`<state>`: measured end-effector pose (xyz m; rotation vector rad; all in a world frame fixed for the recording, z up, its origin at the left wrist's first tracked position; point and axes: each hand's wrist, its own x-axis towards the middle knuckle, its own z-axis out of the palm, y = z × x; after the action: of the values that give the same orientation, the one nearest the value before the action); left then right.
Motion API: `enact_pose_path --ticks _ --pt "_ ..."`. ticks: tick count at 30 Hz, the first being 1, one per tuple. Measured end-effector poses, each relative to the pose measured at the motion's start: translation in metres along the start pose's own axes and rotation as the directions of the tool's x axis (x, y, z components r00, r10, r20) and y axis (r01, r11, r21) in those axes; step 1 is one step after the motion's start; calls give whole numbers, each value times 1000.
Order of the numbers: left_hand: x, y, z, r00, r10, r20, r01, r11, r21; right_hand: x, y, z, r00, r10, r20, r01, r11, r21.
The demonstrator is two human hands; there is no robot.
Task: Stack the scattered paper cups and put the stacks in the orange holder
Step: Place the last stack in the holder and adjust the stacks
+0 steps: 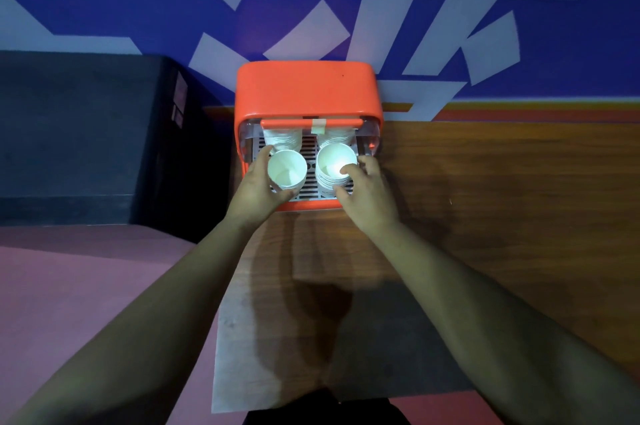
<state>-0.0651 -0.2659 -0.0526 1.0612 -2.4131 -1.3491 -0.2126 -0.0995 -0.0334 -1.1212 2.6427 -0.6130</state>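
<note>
Head-worn view, looking down along two bare forearms to a wooden surface (485,203). At its far edge, against a blue and white patterned wall (519,26) — an orange holder (304,88) with a rounded top, open at the front, a strip of pale tape (318,126) on its front bar. Inside, a slotted white grate (310,147) as the floor.

Four stacks of white paper cups on the grate, mouths up, two behind and two in front. Rear left stack (282,139) and rear right stack (334,135) tucked under the orange top, only partly visible. Front left stack (287,170) and front right stack (334,161) near the open edge, side by side and apart; of the left one, little more than the top cup's mouth showing.

Left grip (258,184) wrapped round the front left stack from its left side — fingers curled behind it, thumb under the near side, holding it. Right grip (367,197) on the front right stack: one fingertip (348,170) hooked over the near rim into the top cup, thumb pressed against the ribbed side below, pinching it. Cannot tell whether either front stack sits fully on the grate or slightly lifted.

Left of the holder, a dark boxy block (86,130); nearer the viewer on that side, a reddish floor (69,286).
</note>
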Motion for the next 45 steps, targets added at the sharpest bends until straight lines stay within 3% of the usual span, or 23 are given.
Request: enact_pose_path --ticks 2,4,7,9,15,26,33,38,45 --pt "-4 0 -6 1000 3 -4 -3 1000 24 1 -4 -8 1000 -19 -18 18 1000 -23" --pt "-14 5 -15 998 32 -53 -27 994 103 1 -8 -18 989 -80 -124 78 997 -22" --pt "-27 24 -34 949 227 -221 -175 957 230 5 -19 -41 949 -114 -294 117 993 -7" --pt "-26 36 -44 893 328 -307 -237 924 299 14 -25 -52 944 -122 -305 122 992 -21" --pt "-7 46 -49 965 238 -108 -199 937 286 23 -20 -41 983 -181 -22 179 982 -67" --pt "-57 15 -22 920 374 -116 -317 885 341 -44 -13 -17 987 -146 -62 141 987 -78" --pt "-74 4 -7 932 340 -125 -277 892 358 -57 -9 -3 984 -150 -94 141 986 -93" --pt "-47 16 -11 913 370 -174 -229 815 533 -35 -13 -2 978 -125 -167 100 984 -150" --pt "-30 18 -3 930 329 -166 -176 792 584 -8 -3 4 961 -164 -220 93 949 -302"
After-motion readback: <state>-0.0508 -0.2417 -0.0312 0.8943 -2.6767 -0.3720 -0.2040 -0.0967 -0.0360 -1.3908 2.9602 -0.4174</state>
